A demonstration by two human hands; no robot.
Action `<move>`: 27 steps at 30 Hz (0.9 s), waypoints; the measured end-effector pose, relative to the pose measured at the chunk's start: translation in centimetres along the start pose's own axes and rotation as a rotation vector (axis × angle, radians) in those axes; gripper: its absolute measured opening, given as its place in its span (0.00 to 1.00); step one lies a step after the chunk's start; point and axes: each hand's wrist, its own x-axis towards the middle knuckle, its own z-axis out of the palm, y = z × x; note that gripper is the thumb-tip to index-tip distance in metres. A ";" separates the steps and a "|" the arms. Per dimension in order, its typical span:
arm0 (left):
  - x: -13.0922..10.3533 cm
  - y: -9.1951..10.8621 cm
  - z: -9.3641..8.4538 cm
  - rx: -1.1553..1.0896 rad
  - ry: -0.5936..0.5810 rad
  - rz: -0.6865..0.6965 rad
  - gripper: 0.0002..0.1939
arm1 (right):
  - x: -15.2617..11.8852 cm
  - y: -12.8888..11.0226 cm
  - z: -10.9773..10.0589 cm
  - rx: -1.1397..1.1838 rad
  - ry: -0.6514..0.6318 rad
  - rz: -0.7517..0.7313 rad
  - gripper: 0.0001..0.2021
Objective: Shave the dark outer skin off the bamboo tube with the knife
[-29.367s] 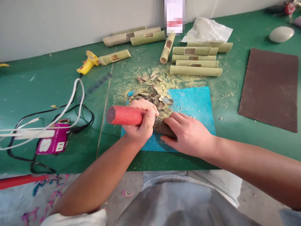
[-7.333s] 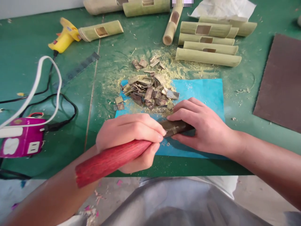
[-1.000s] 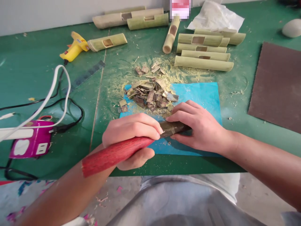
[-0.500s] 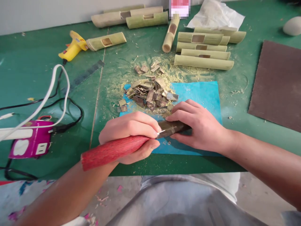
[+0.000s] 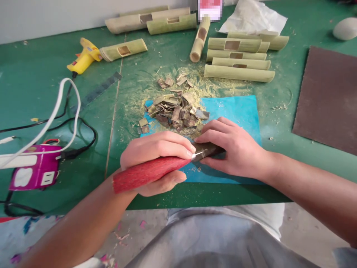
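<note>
My left hand (image 5: 156,152) is closed around the red handle of a carving knife (image 5: 152,172). Its thin metal tip points right and meets the upper surface of a dark bamboo piece (image 5: 213,149). Light scratched lines show on the bamboo beside the tip. Fingers and thumb of my right hand (image 5: 237,149) grip the bamboo piece from its right end, hiding that end. Under both hands lies a blue sheet (image 5: 231,111). A heap of small cut bamboo chips (image 5: 178,109) and pale shavings sits just beyond my hands.
Notched bamboo tubes (image 5: 240,44) are grouped at the back, with a white bag (image 5: 253,16) behind them. At left are a yellow glue gun (image 5: 86,56), a purple power strip (image 5: 36,167) and loose cables. A brown sheet (image 5: 329,96) lies at right.
My left hand has tilted the knife, its handle end swinging right and slightly up. The tip has slid right along the bamboo. My right hand keeps its grip.
</note>
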 end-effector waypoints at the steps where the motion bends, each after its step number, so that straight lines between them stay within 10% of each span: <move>1: 0.0 0.0 0.0 0.004 0.003 -0.004 0.09 | 0.0 0.0 0.0 0.002 0.000 -0.003 0.09; 19: 0.2 0.2 -0.1 0.085 -0.048 -0.041 0.07 | 0.0 0.0 0.1 0.012 0.003 -0.001 0.10; 27: 0.0 1.0 0.0 0.114 0.104 -0.015 0.08 | 0.0 0.1 0.2 0.003 0.004 -0.001 0.11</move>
